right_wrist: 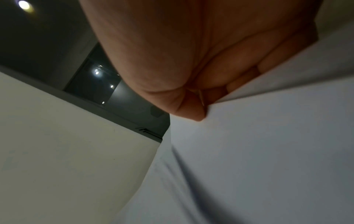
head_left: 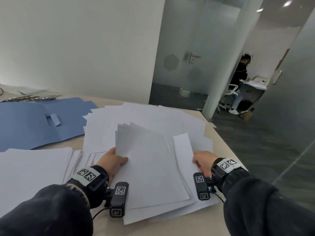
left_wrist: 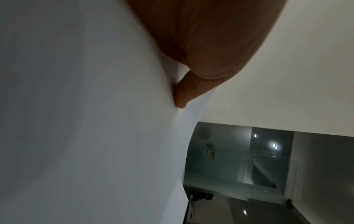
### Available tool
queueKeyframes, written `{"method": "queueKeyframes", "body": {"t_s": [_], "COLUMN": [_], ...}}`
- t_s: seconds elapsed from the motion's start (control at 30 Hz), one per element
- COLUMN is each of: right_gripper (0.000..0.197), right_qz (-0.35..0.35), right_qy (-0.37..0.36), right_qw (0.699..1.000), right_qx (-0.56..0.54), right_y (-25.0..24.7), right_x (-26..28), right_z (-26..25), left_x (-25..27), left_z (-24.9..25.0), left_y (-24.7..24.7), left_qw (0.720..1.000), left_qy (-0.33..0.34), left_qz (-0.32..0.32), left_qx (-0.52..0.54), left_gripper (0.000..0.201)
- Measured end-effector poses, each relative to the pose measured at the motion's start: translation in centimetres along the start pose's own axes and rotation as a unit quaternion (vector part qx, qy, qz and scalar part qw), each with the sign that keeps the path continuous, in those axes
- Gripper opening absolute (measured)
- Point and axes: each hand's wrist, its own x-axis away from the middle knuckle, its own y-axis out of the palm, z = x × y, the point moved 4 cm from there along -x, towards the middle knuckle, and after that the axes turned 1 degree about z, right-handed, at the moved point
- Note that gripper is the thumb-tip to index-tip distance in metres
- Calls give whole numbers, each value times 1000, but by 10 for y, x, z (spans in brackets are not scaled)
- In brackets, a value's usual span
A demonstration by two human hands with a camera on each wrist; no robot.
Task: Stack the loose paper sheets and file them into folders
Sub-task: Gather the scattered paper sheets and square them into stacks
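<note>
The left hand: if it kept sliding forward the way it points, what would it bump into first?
The left hand grips a fanned bundle of sheets; ahead, probably the loose sheets spread beyond it.

An office: glass partitions (head_left: 184,65), a desk (head_left: 255,86) and swivel chair (head_left: 230,92) beyond.
</note>
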Motion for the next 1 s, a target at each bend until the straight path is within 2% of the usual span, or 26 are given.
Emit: {"method": "queueKeyframes", "body": {"t_s": [0.07, 0.1, 0.2, 0.23, 0.3, 0.37, 0.43, 0.47, 0.53, 0.57, 0.6, 0.67, 0.77, 0.9, 1.0], "right_gripper": [19, 24, 59, 64, 52, 38, 31, 28, 21, 18, 16, 19, 21, 21, 30], "right_qz": [-20, -28, -44, -59, -63, -52, -24, -10, 15, 27, 38, 59, 98, 140, 153], "right_qy": [35, 41, 0, -23, -77, -134, -183, -201, -230, -251, -263, -285, -319, -353, -385], "right_qw": [994, 987, 991, 991, 989, 985, 975, 968, 955, 946, 938, 921, 901, 874, 854], "right_qx": [-106, -152, -128, -116, -107, -93, -124, -148, -188, -205, -223, -260, -278, -303, -316], "right_y": [21, 32, 52, 57, 61, 62, 61, 59, 57, 56, 55, 54, 47, 31, 26], "right_x": [12, 16, 11, 8, 15, 38, 51, 59, 70, 76, 83, 94, 110, 125, 137], "right_z": [9, 10, 14, 13, 4, -10, -14, -14, -14, -15, -17, -24, -38, -46, -45], "left_x": [7, 12, 17, 18, 25, 40, 47, 46, 47, 48, 50, 56, 73, 92, 100], "left_z": [-7, -7, -4, -4, -1, 6, 12, 14, 18, 21, 23, 32, 57, 83, 83], "left_y": [7, 11, 15, 16, 18, 17, 7, 0, -12, -14, -14, -10, -2, 4, 2], "left_qw": [1000, 999, 994, 991, 983, 980, 979, 977, 979, 984, 989, 993, 985, 967, 952], "left_qy": [-5, 1, 32, 41, 60, 73, 96, 113, 127, 123, 118, 114, 170, 252, 299], "left_qz": [-5, -8, -14, -24, -38, -34, 1, 26, 54, 47, 30, -6, -29, -37, -16], "left_qx": [-15, -32, -106, -128, -170, -182, -182, -181, -149, -120, -86, -38, -15, -27, -57], "left_gripper": [38, 38, 53, 58, 61, 54, 38, 37, 58, 63, 59, 45, 44, 35, 40]}}
